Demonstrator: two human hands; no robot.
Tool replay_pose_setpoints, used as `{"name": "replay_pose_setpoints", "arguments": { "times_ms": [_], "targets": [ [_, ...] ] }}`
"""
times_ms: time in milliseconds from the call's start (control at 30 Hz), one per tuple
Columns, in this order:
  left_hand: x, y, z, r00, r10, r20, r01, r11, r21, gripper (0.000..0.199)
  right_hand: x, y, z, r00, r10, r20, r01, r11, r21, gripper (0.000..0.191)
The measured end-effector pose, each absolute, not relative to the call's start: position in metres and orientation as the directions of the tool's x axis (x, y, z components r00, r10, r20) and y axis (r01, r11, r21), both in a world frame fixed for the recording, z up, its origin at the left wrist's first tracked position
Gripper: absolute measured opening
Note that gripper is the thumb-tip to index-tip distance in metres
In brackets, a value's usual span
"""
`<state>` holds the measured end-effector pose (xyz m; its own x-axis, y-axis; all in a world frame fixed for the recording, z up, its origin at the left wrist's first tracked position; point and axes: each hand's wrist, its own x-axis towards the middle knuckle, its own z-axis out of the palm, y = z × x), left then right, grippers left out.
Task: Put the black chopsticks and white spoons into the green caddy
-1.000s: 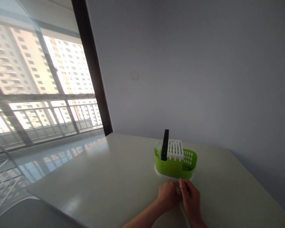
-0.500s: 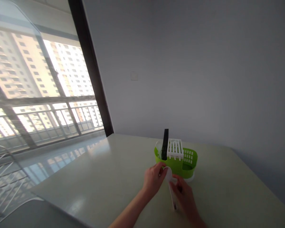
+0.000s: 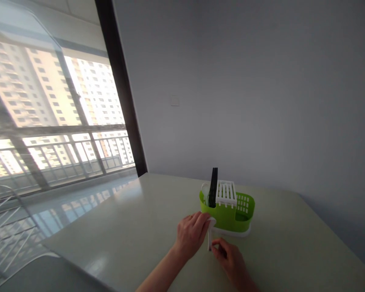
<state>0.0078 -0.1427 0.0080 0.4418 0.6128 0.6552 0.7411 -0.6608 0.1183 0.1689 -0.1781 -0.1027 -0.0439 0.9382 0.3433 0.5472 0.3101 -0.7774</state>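
A white spoon (image 3: 209,237) is held in front of the green basket, its round bowl up and its handle pointing down. My left hand (image 3: 192,233) is closed on the bowl end. At the lower end of the handle, the fingertips of my right hand (image 3: 229,257) are pinched together and touch it. The green basket (image 3: 228,221) stands on a white base just beyond my hands. Black chopsticks (image 3: 213,188) lean upright in its left part, beside a pale spoon. A white slotted rack (image 3: 226,192) sits on top of its middle.
The basket stands on a pale, glossy table (image 3: 134,219) that reaches back to a grey wall (image 3: 246,101). At the lower left are a grey chair back (image 3: 48,273) and a white wire rack (image 3: 9,227). Beyond them is a large window.
My right hand has slid from near the spoon's bowl down to its handle end. The handle now hangs closer to vertical, and my left hand covers more of the bowl.
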Motion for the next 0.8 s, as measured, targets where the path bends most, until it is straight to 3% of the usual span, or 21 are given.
{"name": "replay_pose_setpoints", "arguments": {
  "times_ms": [300,533,800],
  "targets": [
    [0.000,-0.091,0.078,0.060,0.590,0.805,0.860,-0.440,0.258,0.031,0.173,-0.174,-0.114,-0.012,0.928,0.373,0.583,0.310,-0.751,0.035],
    [0.026,-0.054,0.061,0.160,0.718,0.677,0.893,-0.398,0.211,0.032,0.174,-0.171,-0.116,-0.037,0.927,0.372,0.636,0.309,-0.707,0.034],
    [0.034,-0.044,0.032,0.163,0.864,0.477,0.899,-0.329,0.290,0.029,0.174,-0.168,-0.119,-0.075,0.921,0.383,0.671,0.330,-0.664,0.035]
  ]
}}
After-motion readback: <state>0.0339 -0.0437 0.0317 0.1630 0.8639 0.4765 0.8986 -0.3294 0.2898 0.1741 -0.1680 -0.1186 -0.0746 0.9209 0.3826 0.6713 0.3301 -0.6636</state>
